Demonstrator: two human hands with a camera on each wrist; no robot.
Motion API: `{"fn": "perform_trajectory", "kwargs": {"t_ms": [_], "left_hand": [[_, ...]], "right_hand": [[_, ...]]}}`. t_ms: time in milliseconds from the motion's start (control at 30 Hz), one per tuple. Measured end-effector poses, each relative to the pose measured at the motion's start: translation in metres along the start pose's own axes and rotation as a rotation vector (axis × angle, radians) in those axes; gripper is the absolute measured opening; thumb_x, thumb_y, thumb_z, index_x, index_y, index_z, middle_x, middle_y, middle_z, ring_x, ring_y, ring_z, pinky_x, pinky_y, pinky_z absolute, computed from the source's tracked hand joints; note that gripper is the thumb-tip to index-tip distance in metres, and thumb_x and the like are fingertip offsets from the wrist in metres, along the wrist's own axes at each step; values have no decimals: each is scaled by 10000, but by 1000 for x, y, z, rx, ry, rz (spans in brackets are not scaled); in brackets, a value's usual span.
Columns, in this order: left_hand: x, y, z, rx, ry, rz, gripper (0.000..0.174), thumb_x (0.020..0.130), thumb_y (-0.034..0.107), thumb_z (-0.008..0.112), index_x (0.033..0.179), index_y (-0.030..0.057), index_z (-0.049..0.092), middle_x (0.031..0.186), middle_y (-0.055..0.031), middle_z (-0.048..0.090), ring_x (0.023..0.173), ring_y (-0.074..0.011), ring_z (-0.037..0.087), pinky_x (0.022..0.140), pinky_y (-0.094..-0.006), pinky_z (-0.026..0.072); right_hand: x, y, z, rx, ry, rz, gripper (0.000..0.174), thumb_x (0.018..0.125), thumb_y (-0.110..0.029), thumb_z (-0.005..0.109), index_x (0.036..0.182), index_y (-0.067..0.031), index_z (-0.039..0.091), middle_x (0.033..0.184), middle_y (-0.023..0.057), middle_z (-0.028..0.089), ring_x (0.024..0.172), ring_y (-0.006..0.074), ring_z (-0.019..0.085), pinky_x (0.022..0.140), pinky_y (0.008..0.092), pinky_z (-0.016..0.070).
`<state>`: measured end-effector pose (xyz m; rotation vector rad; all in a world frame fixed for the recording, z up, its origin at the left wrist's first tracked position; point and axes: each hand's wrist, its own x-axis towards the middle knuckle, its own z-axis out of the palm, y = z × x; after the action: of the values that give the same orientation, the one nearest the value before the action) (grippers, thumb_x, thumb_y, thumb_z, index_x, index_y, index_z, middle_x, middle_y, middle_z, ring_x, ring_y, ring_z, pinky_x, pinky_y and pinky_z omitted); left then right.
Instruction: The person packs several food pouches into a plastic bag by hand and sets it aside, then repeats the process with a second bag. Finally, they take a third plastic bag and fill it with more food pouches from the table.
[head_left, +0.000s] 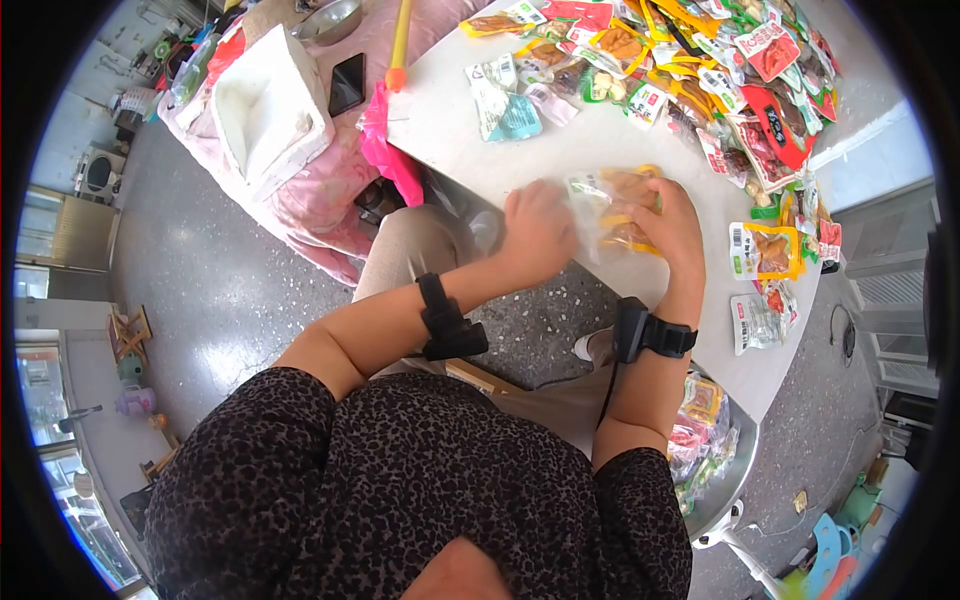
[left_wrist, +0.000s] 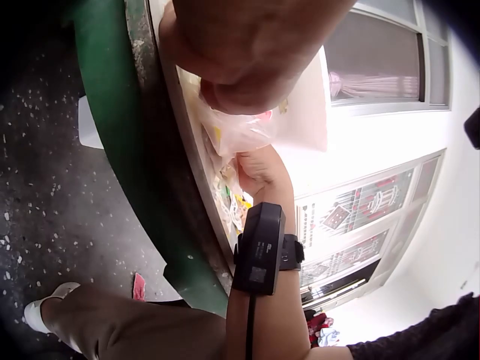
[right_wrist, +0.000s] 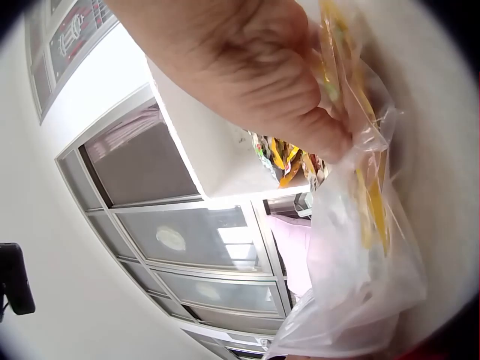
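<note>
A clear plastic bag (head_left: 590, 205) with yellow-edged food packets (head_left: 632, 235) inside is held low over the near edge of the white table. My right hand (head_left: 668, 225) grips the bag from the right. Up close, its thumb and fingers pinch the gathered film (right_wrist: 375, 142), and the bag's loose part hangs away from them. At the bag's left end is my left hand (head_left: 538, 232), blurred in the head view. From the left wrist, that hand (left_wrist: 240, 60) has curled fingers with the bag's film bunched right at their tips.
A large pile of snack packets (head_left: 700, 70) covers the table's (head_left: 450, 120) far side, with a few packets (head_left: 765, 250) at the right. Below the right edge stands a metal basin (head_left: 740, 470) of packets. A white foam box (head_left: 265, 110) and a phone (head_left: 347, 82) lie at left.
</note>
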<state>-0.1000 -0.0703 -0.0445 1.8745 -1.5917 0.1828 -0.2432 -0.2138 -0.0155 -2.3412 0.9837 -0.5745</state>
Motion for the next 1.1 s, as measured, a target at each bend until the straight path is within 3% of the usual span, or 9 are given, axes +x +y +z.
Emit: {"fn": "perform_trajectory", "kwargs": {"t_ms": [167,367,767,967,1100], "left_hand": [[-8,-6,-2,35,-29,-22,168,590,190,549,698,65,577,1016,-122,443,1024,-344,351,814,-469,257],[-9,8,-8,-77,-232,-95,232,633,222,591,806,69,570,1145,-161,370,1136,-361,253,910,-521,169],[-3,3,-18,-19,69,370,151,559,127,621,687,102,544,1059,-127,436,1043,-330,382,849,-519,260],[-3,-3,-11,-79,-48,355,148,558,113,610,687,116,536,1060,-118,432,1053,-321,376,846,-516,274],[-6,4,-14,-84,-47,448,152,553,123,605,691,131,541,1069,-101,435,1067,-309,369,865,-507,264]], "right_hand": [[-1,9,-2,54,-31,33,447,641,-198,613,1000,39,494,1034,184,501,984,301,463,851,344,353],[-2,5,-1,90,-14,19,425,650,-186,609,982,53,496,1017,193,505,961,306,478,836,338,366],[0,-1,0,76,-2,110,374,676,-193,592,944,52,503,966,196,519,922,307,493,797,344,379],[2,6,1,103,13,161,356,709,-192,551,966,49,502,967,204,524,918,303,499,790,345,383],[4,24,8,247,169,264,364,732,-206,529,990,48,497,934,193,546,869,280,528,754,326,402]]}}
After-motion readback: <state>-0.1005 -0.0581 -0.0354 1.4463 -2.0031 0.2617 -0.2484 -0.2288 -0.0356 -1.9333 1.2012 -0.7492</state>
